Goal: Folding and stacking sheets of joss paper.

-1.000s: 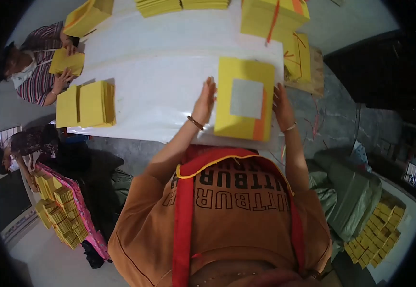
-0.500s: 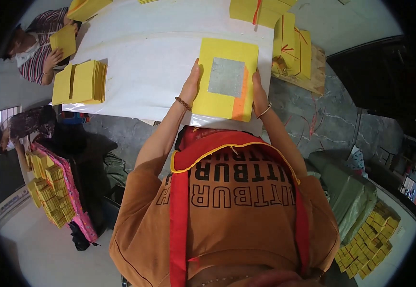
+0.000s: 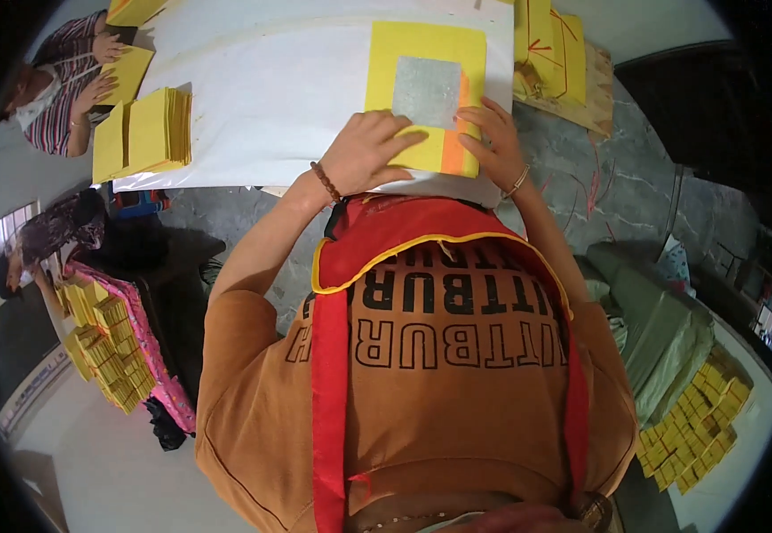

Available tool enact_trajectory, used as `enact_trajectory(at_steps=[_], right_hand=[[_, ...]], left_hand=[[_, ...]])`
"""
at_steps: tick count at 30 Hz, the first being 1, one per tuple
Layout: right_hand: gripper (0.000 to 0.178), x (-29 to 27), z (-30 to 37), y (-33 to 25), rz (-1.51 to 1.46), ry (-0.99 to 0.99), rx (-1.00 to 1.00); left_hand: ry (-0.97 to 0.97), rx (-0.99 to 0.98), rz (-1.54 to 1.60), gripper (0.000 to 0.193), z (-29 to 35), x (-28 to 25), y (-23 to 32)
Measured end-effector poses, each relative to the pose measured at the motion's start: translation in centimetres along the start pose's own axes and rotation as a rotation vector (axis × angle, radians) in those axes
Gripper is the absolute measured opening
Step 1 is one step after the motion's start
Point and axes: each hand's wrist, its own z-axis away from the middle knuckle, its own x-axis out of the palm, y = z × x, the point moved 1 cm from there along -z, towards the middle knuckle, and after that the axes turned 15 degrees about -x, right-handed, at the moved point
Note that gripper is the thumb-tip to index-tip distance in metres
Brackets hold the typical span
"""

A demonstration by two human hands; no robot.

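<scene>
Yellow joss paper (image 3: 430, 151) with a silver square (image 3: 427, 92) and an orange strip along its right side lies on the white-covered table (image 3: 270, 107) in front of me. How many sheets it holds I cannot tell. My left hand (image 3: 368, 147), a beaded bracelet at its wrist, rests over the paper's lower left part with fingers spread. On the lower right edge lies my right hand (image 3: 496, 142), its fingers apart and touching the orange strip. Neither hand grips the paper.
Yellow paper stacks (image 3: 151, 129) stand at the table's left edge, beside a person in a striped top (image 3: 66, 80) handling yellow paper. Tied yellow bundles (image 3: 550, 53) sit on a wooden board at right. More bundles (image 3: 106, 346) lie at lower left, others (image 3: 697, 426) at lower right.
Both my hands have shifted from the paper's side edges onto its lower part, fingers now spread over it. The whole view has shifted, so the table sits higher in the picture.
</scene>
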Motion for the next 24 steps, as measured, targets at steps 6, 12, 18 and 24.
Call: enact_trajectory(at_steps=[6, 12, 18, 24], right_hand=[[0.031, 2.2, 1.9, 0.7, -0.396, 0.188, 0.189], [0.055, 2.7, 1.6, -0.9, -0.58, 0.44, 0.342], [0.06, 3.8, 0.9, -2.0, -0.754, 0.56, 0.427], [0.064, 3.4, 0.5, -2.8, -0.844, 0.592, 0.404]], left_hand=[[-0.151, 0.078, -0.118, 0.051, -0.4, 0.3, 0.2], [0.135, -0.265, 0.217, 0.066, 0.6, 2.7, -2.2], [0.159, -0.483, 0.62, 0.066, 0.5, 4.8, -3.0], [0.217, -0.4, 0.399, 0.061, 1.3, 3.9, -2.4]])
